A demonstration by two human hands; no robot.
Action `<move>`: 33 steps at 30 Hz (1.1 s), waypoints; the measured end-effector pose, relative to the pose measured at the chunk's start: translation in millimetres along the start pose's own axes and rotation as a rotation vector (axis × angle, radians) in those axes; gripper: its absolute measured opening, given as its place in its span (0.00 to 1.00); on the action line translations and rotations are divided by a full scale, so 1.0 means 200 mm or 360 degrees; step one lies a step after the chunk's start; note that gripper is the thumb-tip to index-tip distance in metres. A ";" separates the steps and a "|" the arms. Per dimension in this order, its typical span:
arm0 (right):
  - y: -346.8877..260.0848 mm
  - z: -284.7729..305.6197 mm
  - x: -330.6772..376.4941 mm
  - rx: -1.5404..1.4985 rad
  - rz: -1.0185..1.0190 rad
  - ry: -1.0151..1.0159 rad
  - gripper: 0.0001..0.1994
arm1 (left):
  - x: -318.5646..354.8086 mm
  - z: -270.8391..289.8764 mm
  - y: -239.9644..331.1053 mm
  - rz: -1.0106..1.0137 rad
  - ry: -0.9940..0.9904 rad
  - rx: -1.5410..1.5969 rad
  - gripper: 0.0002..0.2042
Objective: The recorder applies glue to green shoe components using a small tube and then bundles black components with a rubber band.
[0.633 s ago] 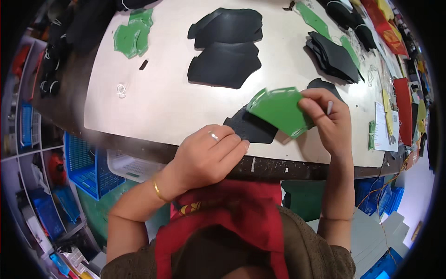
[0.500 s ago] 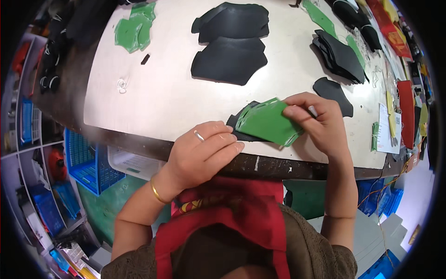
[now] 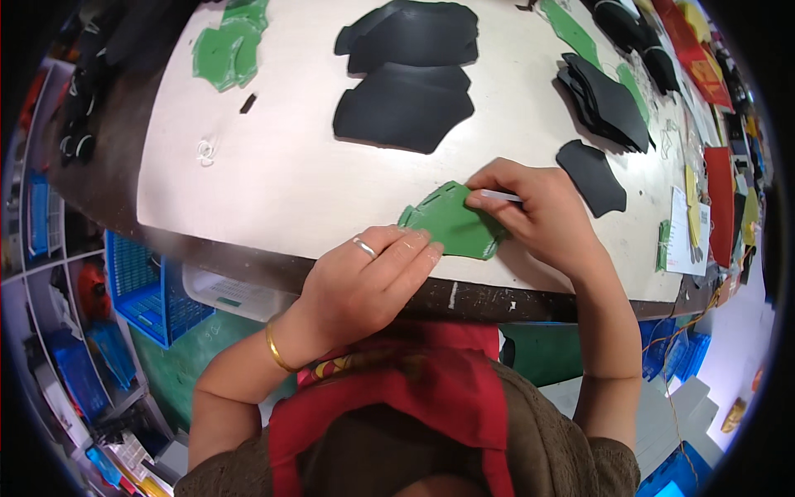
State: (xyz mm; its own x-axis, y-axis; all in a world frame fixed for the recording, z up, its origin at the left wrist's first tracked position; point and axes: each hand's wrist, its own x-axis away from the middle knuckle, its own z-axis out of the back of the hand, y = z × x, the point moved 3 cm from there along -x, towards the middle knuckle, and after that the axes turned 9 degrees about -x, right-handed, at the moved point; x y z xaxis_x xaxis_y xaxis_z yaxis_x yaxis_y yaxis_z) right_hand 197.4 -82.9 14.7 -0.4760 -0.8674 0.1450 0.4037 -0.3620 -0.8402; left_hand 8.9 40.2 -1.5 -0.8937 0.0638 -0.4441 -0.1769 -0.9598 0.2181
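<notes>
Head view: rests the left hand [image 3: 360,277] over the lower left part of a green template [image 3: 455,228], with fingers stretched close together, pressing rather than gripping. Holds a slim white stick [image 3: 500,196] in the right hand [image 3: 530,207], in a narrow closed grip, with fingertips at the template's upper right edge. Cannot tell whether they pinch that edge too. Has the template flat on the pale tabletop [image 3: 273,182], near its front edge, between both hands. Sees overlapping black pieces [image 3: 406,108] beyond, plus a lone black piece [image 3: 594,176] just beside the right hand.
</notes>
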 end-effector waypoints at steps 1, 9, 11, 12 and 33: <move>0.00 0.00 -0.01 0.0071 0.0053 -0.0019 0.10 | -0.01 0.01 0.01 -0.0017 0.0006 0.0019 0.14; 0.07 0.18 -0.01 -0.0220 -0.0379 -0.0110 0.11 | -0.05 0.01 0.00 -0.0016 -0.0205 -0.0193 0.15; 0.05 0.17 0.02 -0.0175 -0.0357 -0.0043 0.12 | -0.07 0.02 0.01 -0.0027 -0.0202 -0.0222 0.16; 0.05 0.16 0.04 -0.0090 -0.0267 0.0009 0.12 | -0.08 0.03 0.01 -0.0027 -0.0199 -0.0259 0.17; -0.27 -0.16 -0.08 0.0384 0.0528 -0.0462 0.09 | -0.05 -0.03 0.23 -0.0133 -0.0216 -0.0477 0.20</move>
State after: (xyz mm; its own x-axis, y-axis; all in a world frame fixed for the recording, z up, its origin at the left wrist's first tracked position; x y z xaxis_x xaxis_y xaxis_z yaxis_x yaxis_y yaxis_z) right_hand 158.8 -38.5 40.2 -0.0680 -0.9960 0.0588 0.6821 -0.0894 -0.7258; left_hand 12.1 -5.4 7.2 -0.9315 0.1619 -0.3256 -0.1406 -0.9861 -0.0881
